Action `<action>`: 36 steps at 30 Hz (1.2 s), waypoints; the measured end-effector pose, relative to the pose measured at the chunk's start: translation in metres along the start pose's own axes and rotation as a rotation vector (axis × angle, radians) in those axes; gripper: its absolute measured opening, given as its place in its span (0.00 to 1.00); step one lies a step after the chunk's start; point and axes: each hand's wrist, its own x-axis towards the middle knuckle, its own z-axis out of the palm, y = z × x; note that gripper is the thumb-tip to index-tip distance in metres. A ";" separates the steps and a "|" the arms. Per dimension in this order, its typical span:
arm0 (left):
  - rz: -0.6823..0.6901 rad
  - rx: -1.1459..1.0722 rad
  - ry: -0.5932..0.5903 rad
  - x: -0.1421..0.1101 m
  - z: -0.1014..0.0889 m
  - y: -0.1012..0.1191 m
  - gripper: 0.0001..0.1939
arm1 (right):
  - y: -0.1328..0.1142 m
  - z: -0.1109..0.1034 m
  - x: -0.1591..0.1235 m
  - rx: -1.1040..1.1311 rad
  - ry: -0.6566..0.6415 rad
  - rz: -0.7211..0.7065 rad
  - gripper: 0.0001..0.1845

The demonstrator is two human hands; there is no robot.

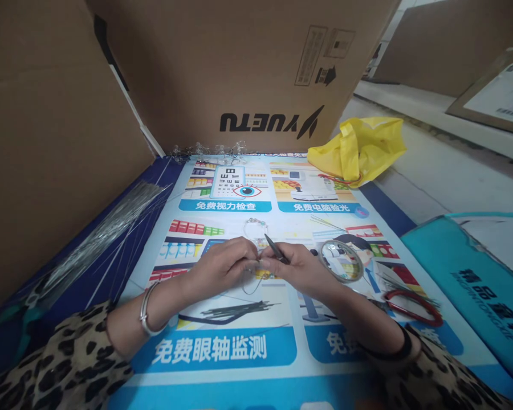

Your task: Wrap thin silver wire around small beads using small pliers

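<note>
My left hand [235, 257] is closed, its thumb and fingertips pinched on a thin beaded wire piece [256, 221]. Small pale and coloured beads show on a loop above the fingertips, and another wire loop with beads hangs below them. My right hand [297, 266] meets it fingertip to fingertip and grips a dark pointed metal tool [275, 248], whose tip sticks up to the left. Whether the right fingers also pinch the wire is hidden. Beneath the hands lies a bundle of short dark green wires [239, 309]. A round clear dish [341, 261] stands beside my right wrist.
Red-handled cutters [414, 307] lie at right, near a teal bag [474, 285]. A yellow plastic bag [359, 151] sits at the back right. Long wires [106, 233] and teal-handled scissors [21, 324] are at left. Wire pieces [214, 151] line the cardboard box [239, 68].
</note>
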 end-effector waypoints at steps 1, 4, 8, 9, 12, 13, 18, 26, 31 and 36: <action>0.015 0.016 -0.009 0.000 0.000 0.000 0.05 | -0.001 -0.001 0.000 -0.021 -0.013 -0.006 0.13; 0.046 0.060 -0.035 -0.001 -0.002 -0.001 0.06 | -0.002 -0.002 -0.001 -0.091 -0.020 -0.014 0.12; 0.062 0.049 -0.061 0.000 -0.003 -0.002 0.07 | -0.005 -0.002 -0.002 -0.165 -0.004 -0.004 0.09; 0.055 0.036 -0.064 0.000 -0.003 -0.002 0.06 | -0.005 -0.002 -0.001 -0.174 0.000 -0.005 0.09; 0.024 -0.004 -0.062 -0.001 -0.002 -0.003 0.05 | -0.005 -0.002 -0.001 -0.183 0.013 -0.023 0.08; 0.014 -0.006 -0.056 -0.001 -0.002 -0.003 0.05 | -0.005 -0.001 -0.001 -0.187 0.017 -0.032 0.08; -0.001 0.072 -0.011 -0.003 0.000 -0.003 0.05 | 0.000 0.002 0.000 -0.231 0.055 -0.059 0.09; 0.004 0.239 -0.030 -0.007 0.004 -0.007 0.06 | 0.009 0.005 0.003 -0.207 0.071 -0.044 0.12; 0.021 0.259 -0.040 -0.006 0.005 -0.009 0.05 | 0.007 0.005 0.002 -0.255 0.098 -0.027 0.11; 0.004 0.219 -0.048 -0.004 0.002 -0.008 0.05 | 0.006 0.006 0.001 -0.271 0.105 -0.046 0.09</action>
